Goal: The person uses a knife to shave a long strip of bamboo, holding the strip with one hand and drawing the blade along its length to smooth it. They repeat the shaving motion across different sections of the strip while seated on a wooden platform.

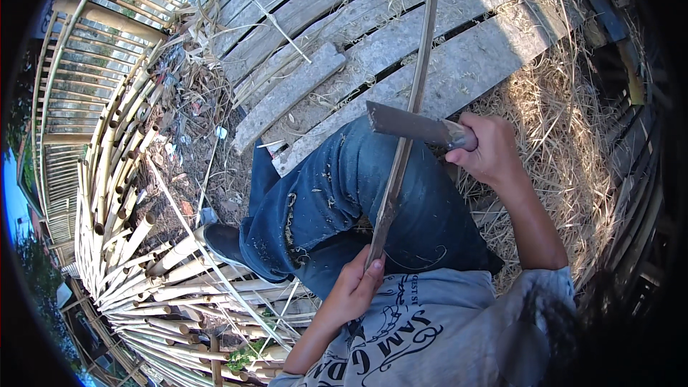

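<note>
Long strip (391, 201), clasped by left fingers (373, 271), crosses planks (480, 46) and jeans (322, 190), partly covered by the knife (423, 127) right fingers (459, 158) hold.

Beyond the jeans (344, 179) lie the boards (487, 61), with a loose plank (290, 97) on them; straw (552, 136) spreads to the right of the jeans, a shoe (223, 244) sits just to their left, bamboo poles (175, 256) farther left, and the fence (107, 17) farthest left; across the jeans runs the strip (423, 46), its near end in the left hand (353, 290), its far part over the boards; above the jeans, the knife (423, 127) in the right hand (493, 150) crosses over the strip
</note>
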`<state>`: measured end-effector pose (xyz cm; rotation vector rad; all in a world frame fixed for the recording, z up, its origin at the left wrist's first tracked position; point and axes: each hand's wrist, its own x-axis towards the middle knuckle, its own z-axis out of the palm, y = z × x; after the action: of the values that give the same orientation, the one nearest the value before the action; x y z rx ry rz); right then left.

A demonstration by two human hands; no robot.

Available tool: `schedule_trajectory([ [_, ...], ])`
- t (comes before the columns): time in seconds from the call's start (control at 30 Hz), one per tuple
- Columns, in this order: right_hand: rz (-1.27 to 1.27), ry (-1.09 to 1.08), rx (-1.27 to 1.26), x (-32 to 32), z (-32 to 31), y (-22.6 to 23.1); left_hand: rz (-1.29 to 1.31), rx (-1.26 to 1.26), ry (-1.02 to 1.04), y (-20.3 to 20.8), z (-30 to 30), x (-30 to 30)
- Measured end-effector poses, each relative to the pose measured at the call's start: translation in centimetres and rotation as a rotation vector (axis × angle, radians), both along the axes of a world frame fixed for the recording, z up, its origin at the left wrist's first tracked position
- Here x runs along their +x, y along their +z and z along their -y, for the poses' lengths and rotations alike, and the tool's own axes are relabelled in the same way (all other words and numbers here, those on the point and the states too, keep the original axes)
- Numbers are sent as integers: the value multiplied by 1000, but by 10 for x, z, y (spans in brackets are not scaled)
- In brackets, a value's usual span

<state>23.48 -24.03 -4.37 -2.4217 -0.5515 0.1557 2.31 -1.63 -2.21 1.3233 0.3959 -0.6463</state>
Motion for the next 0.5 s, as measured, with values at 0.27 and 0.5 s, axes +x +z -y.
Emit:
schedule_trajectory([
  [0.27, 61, 221, -178, -12, -9, 10, 96, 428, -90, 23, 16, 13],
  [0.5, 88, -119, -218, 49, 6, -5, 138, 487, -70, 24, 18, -1],
])
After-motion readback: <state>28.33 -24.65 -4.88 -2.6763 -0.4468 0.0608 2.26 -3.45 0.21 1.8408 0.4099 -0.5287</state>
